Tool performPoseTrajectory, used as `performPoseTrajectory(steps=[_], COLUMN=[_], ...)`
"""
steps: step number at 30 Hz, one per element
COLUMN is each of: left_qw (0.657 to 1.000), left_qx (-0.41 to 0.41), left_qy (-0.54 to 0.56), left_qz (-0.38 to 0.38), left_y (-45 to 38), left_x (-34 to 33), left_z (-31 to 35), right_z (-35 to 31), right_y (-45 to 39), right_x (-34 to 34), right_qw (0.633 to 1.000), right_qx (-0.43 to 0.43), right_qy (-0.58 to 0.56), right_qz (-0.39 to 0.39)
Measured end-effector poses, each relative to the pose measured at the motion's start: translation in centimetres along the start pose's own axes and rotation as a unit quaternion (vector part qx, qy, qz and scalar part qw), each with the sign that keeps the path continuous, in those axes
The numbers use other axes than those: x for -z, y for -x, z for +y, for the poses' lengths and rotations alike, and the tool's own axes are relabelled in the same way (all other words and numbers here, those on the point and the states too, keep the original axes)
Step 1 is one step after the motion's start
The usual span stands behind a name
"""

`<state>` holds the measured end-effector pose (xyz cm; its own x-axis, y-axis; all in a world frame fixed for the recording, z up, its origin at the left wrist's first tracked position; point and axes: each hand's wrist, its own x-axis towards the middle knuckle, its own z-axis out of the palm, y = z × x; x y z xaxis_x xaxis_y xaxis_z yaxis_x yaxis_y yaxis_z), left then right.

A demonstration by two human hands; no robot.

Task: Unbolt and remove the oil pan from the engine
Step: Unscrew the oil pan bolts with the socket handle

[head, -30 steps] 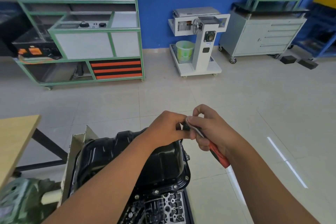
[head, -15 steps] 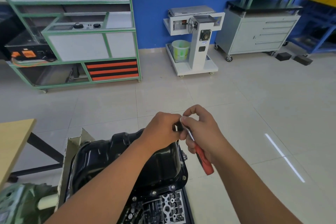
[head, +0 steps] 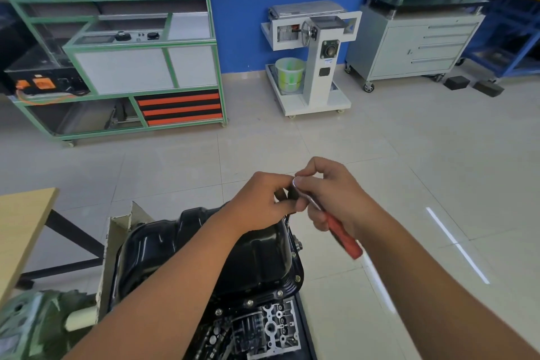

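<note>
The black oil pan (head: 163, 245) sits on top of the engine (head: 263, 327), with bolts (head: 298, 278) along its near and right flange. Above its far right corner my right hand (head: 330, 196) grips a ratchet with a red handle (head: 343, 235). My left hand (head: 260, 202) pinches the dark socket end (head: 290, 194) at the ratchet's head. A thin extension (head: 287, 218) hangs below the head toward the pan's rim. My left forearm hides part of the pan.
A wooden table (head: 23, 222) stands at the left. Cardboard (head: 112, 240) leans by the pan. Across the tiled floor are a green-framed trainer bench (head: 122, 67), a white engine stand (head: 315, 61) with a bucket (head: 289, 73), and a grey cabinet (head: 415, 44).
The ratchet's red handle has swung a little downward and both hands stay together at the ratchet head. The view has shifted slightly.
</note>
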<state>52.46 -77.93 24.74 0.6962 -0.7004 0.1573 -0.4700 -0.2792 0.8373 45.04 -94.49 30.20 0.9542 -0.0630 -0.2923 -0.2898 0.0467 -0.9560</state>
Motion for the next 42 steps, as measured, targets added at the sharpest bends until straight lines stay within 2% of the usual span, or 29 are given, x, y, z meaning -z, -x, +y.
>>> performPoseTrajectory(steps=[3, 5, 8, 11, 13, 14, 16, 17, 19, 21, 23, 24, 25, 27, 28, 29, 30, 31, 33, 34, 35, 38, 39, 40, 41, 42], left_qw=[0.999, 0.999, 0.999, 0.998, 0.998, 0.999, 0.998, 0.998, 0.998, 0.998, 0.999, 0.999, 0.999, 1.000, 1.000, 0.999, 0.999, 0.999, 0.998, 0.998, 0.998, 0.999, 0.999, 0.999, 0.998, 0.998], left_qx=[0.032, 0.039, 0.037, 0.027, 0.023, 0.027, 0.047, 0.052, 0.049, 0.040, 0.032, 0.030, 0.029, 0.026, 0.019, 0.015, 0.014, 0.018, 0.039, 0.045, 0.046, 0.019, 0.009, 0.002, -0.001, -0.001], left_qy=[0.002, -0.001, 0.020, 0.056, 0.051, 0.043, 0.037, 0.036, 0.031, 0.034, 0.020, 0.012, 0.008, 0.000, -0.011, -0.025, -0.038, -0.047, -0.046, -0.042, -0.039, -0.041, -0.045, -0.049, -0.054, -0.058], left_qz=[-0.024, -0.033, -0.026, -0.018, -0.004, 0.007, 0.023, 0.024, 0.004, -0.023, -0.036, -0.032, -0.023, 0.004, 0.014, 0.018, 0.017, 0.011, -0.002, -0.003, -0.001, 0.005, 0.009, 0.012, 0.014, 0.014], left_y=[-0.3, -0.4, -0.4, -0.2, -0.3, -0.4, -0.5, -0.5, -0.5, -0.5, -0.6, -0.6, -0.6, -0.6, -0.5, -0.4, -0.4, -0.4, -0.5, -0.6, -0.6, -0.5, -0.5, -0.5, -0.4, -0.4], left_x=[0.1, 0.2, 0.3, 0.6, 0.7, 0.7, 0.7, 0.7, 0.8, 0.8, 0.8, 0.8, 0.7, 0.4, 0.3, 0.1, 0.0, -0.1, -0.1, -0.1, -0.1, -0.2, -0.3, -0.3, -0.3, -0.3], left_z=[-0.1, -0.2, -0.2, 0.4, 0.5, 0.4, 0.2, 0.2, 0.3, 0.4, 0.3, 0.1, -0.1, -0.3, -0.3, -0.2, -0.2, -0.2, -0.2, -0.2, -0.1, 0.1, 0.1, 0.1, 0.1, 0.1], right_z=[-1.1, -1.6, -1.5, -0.1, 0.9, 1.2, 0.9, 0.2, -1.3, -2.4, -2.6, -2.1, -1.7, -1.7, -2.0, -2.4, -2.8, -3.0, -2.8, -2.6, -2.3, -1.9, -1.9, -1.9, -2.0, -2.0], right_y=[-0.4, -0.5, -0.6, -0.4, 0.2, 0.6, 1.5, 1.7, 1.3, 0.5, 0.5, 0.7, 1.0, 2.1, 2.5, 2.6, 2.4, 2.1, 1.6, 1.6, 1.6, 2.3, 2.4, 2.4, 2.0, 1.8], right_x=[2.0, 2.9, 2.6, 0.7, 0.0, 0.2, 1.5, 2.4, 4.0, 4.8, 4.2, 3.6, 3.2, 2.1, 1.9, 1.9, 1.9, 2.1, 1.9, 1.7, 1.4, 0.6, 0.7, 0.9, 1.3, 1.5], right_qw=[0.996, 0.992, 0.992, 0.998, 0.995, 0.991, 0.975, 0.958, 0.905, 0.830, 0.735, 0.712, 0.726, 0.832, 0.868, 0.867, 0.856, 0.836, 0.763, 0.739, 0.748, 0.828, 0.842, 0.836, 0.805, 0.741], right_qx=[-0.025, -0.039, -0.032, 0.009, 0.031, 0.032, 0.010, 0.005, 0.044, 0.084, 0.101, 0.102, 0.084, -0.005, -0.049, -0.060, -0.046, -0.024, 0.045, 0.078, 0.081, 0.018, 0.003, 0.005, 0.030, 0.068], right_qy=[0.035, 0.062, 0.081, 0.065, 0.095, 0.126, 0.210, 0.266, 0.409, 0.551, 0.666, 0.687, 0.676, 0.554, 0.490, 0.485, 0.506, 0.545, 0.638, 0.654, 0.644, 0.559, 0.536, 0.548, 0.591, 0.661], right_qz=[-0.084, -0.106, -0.091, -0.014, 0.020, 0.010, -0.072, -0.109, -0.105, -0.027, 0.075, 0.103, 0.093, -0.015, -0.069, -0.103, -0.098, -0.050, 0.093, 0.140, 0.138, -0.022, -0.052, -0.031, 0.021, 0.090])
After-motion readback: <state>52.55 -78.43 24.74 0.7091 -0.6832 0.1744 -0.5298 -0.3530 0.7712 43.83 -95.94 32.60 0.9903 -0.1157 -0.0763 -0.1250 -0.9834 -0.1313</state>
